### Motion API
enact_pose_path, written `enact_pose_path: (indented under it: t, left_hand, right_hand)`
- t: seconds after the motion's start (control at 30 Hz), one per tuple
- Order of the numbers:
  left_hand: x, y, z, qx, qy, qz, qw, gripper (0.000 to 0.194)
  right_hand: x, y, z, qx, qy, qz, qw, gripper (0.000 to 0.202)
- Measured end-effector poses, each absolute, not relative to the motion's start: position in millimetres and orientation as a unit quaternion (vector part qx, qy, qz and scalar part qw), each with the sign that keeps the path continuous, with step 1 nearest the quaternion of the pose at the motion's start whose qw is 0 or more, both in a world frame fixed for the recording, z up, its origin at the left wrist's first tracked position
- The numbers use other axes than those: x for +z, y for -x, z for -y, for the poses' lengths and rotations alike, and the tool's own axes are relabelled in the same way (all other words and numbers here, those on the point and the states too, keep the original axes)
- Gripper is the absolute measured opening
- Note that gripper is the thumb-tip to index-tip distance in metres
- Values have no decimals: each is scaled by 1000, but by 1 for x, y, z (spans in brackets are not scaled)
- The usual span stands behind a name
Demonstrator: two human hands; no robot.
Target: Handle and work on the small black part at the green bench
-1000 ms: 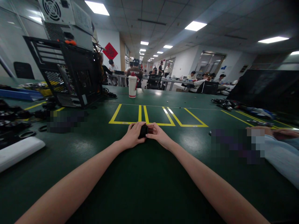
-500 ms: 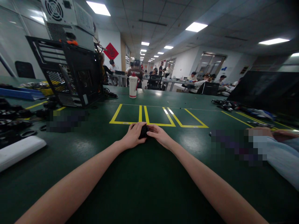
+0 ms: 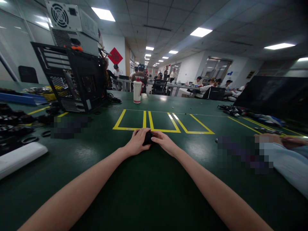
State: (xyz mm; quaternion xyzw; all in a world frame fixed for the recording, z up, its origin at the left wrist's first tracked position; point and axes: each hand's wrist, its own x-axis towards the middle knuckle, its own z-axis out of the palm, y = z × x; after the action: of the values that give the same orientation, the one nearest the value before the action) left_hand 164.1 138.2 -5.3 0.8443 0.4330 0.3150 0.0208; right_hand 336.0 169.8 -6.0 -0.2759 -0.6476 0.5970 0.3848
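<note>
A small black object [image 3: 147, 138], rounded in outline, sits low over the green table [image 3: 154, 186] in front of me; its exact kind does not show. My left hand [image 3: 138, 141] is closed around its left side, fingers over the top and thumb along the near edge. From the other side, the fingertips of my right hand [image 3: 164, 141] are at its right edge, bent and pressed close to it. Both hands are just this side of the yellow tape outlines [image 3: 163, 131]. The object's left part is hidden under my left fingers.
An opened black computer case [image 3: 79, 80] with a power supply [image 3: 72, 19] on top stands back left. A white bottle [image 3: 137, 92] stands beyond the tape. Black rings [image 3: 30, 140] and a white bar [image 3: 21, 158] lie left. At right are another person's sleeve [image 3: 288, 160] and cables [image 3: 232, 110].
The view has tilted slightly, so the scene sits a little lower. Both hands keep nearly the same hold, with the black object turned slightly between them at most.
</note>
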Motion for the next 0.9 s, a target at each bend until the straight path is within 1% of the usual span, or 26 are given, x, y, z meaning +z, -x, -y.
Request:
enact_pose_path:
  t: [0.13, 0.33, 0.53, 0.7, 0.83, 0.9]
  left_hand:
    - [-4, -165, -137, 311, -844, -435, 23, 60]
    - [-5, -165, -139, 314, -842, -438, 19, 60]
    - [-5, -165, -138, 315, -844, -434, 20, 59]
    - [-3, -164, -136, 313, -846, -431, 25, 60]
    - [-3, -164, -137, 312, -845, -434, 24, 61]
    - [-4, -164, -137, 312, -845, -435, 24, 61]
  right_hand:
    - [-4, -336, -167, 611, 245, 651, 377, 41]
    - [-4, -333, -165, 580, 258, 655, 409, 26]
    - [-6, -335, -169, 593, 277, 645, 395, 33]
    - [-2, -336, -167, 618, 246, 638, 388, 34]
    - [-1, -335, -165, 606, 245, 640, 403, 24]
    - [-2, -334, -165, 599, 250, 641, 410, 22]
